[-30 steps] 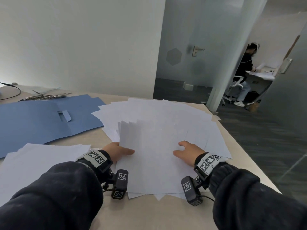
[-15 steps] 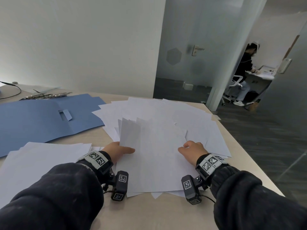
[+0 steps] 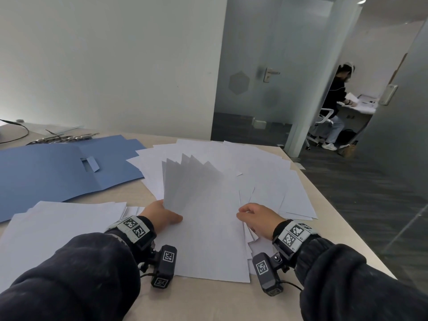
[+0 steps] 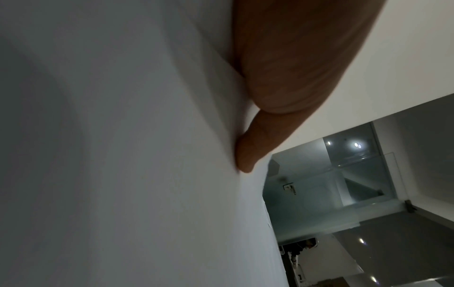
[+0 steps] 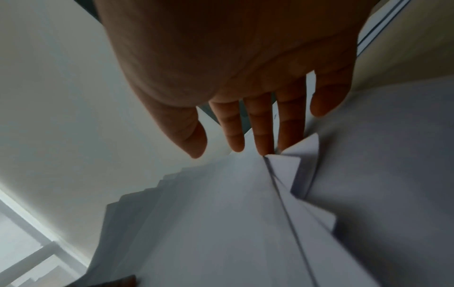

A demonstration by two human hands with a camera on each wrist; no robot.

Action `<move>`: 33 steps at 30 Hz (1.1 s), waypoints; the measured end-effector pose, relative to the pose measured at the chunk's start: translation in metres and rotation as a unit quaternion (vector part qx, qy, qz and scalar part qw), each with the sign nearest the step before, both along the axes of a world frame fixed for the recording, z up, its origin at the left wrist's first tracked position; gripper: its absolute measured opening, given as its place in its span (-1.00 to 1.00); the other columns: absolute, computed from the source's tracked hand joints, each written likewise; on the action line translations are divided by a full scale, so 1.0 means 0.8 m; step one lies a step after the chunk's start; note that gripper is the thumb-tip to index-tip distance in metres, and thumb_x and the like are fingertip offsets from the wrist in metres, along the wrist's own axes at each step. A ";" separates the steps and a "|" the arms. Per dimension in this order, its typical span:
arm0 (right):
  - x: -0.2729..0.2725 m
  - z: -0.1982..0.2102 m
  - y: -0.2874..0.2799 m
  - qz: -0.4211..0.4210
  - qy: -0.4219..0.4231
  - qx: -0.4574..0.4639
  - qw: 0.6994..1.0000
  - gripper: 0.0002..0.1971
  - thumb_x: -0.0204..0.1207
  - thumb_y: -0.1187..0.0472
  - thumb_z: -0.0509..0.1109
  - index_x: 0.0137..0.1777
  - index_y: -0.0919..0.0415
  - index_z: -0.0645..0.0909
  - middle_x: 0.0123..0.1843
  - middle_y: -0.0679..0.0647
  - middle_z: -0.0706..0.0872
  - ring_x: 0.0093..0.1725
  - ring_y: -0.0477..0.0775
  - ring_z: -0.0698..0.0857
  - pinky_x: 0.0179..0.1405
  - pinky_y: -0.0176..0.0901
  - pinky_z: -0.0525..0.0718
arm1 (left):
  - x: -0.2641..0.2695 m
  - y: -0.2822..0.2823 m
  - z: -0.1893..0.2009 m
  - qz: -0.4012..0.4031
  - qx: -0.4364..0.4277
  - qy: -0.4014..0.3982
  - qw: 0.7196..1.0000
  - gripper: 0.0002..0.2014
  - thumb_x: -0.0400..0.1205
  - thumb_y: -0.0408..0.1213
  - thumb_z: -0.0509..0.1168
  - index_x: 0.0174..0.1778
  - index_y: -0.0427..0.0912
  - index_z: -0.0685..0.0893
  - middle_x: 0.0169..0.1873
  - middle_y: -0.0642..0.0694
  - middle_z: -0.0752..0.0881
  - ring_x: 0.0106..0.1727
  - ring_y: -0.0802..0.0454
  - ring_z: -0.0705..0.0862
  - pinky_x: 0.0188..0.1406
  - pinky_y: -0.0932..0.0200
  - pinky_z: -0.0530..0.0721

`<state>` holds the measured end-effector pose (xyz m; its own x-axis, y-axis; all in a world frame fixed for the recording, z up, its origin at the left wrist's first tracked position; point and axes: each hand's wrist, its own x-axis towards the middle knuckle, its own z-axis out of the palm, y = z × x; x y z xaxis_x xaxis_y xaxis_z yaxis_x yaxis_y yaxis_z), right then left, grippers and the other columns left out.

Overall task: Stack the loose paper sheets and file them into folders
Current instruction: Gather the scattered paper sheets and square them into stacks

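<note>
White sheets (image 3: 203, 230), fanned and half lifted, lie between the 2 hands, long axis running 6 to 12 o'clock. The left hand (image 3: 159, 216) pinches their 9 o'clock edge, thumb on top; the right hand (image 3: 254, 218), fingers nearly straight, presses the 3 o'clock edge. The blue folder (image 3: 46, 172) lies open at 10 o'clock, nearer the left hand.

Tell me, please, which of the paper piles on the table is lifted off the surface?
The fanned bundle between the left hand and right hand; its far edge tilts up, unlike the flat piles.
</note>
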<state>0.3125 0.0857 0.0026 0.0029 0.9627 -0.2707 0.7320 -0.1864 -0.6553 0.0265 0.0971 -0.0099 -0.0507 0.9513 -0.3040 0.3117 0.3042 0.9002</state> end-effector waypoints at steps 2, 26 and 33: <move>0.007 0.000 0.000 -0.027 0.014 0.012 0.999 -0.55 0.64 -0.09 0.36 0.48 0.00 0.49 0.27 -0.01 0.62 0.15 0.02 0.67 0.23 -0.12 0.60 | -0.001 -0.004 -0.001 0.006 0.015 -0.022 1.000 -0.80 0.56 -0.40 0.52 0.06 -0.16 0.72 -0.13 -0.12 0.81 -0.13 -0.12 0.80 -0.20 0.11 0.72; 0.028 -0.004 -0.011 -0.159 0.229 0.033 0.960 -0.84 0.62 0.44 0.35 -0.07 0.19 0.70 0.15 0.27 0.80 0.06 0.27 0.78 0.28 0.23 0.70 | -0.013 -0.017 -0.020 -0.019 -0.029 -0.101 0.994 -0.44 0.58 -0.57 0.37 0.44 0.00 0.55 0.02 -0.31 0.85 0.00 -0.35 0.85 -0.01 -0.25 0.82; 0.010 -0.010 -0.027 -0.125 0.285 -0.053 0.949 -0.80 0.57 0.37 0.48 0.18 0.30 0.73 0.13 0.28 0.84 0.18 0.39 0.79 0.34 0.38 0.65 | -0.003 -0.022 -0.011 -0.050 -0.052 -0.085 0.994 -0.70 0.64 -0.52 0.38 0.27 -0.21 0.71 0.01 -0.32 0.86 0.02 -0.37 0.84 0.09 -0.30 0.80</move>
<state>0.3208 0.0641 -0.0052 0.0514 0.9185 -0.3920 0.1876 -0.3944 -0.8996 0.0240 0.0797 -0.0190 0.1023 0.9123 -0.3966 0.1903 0.3733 0.9080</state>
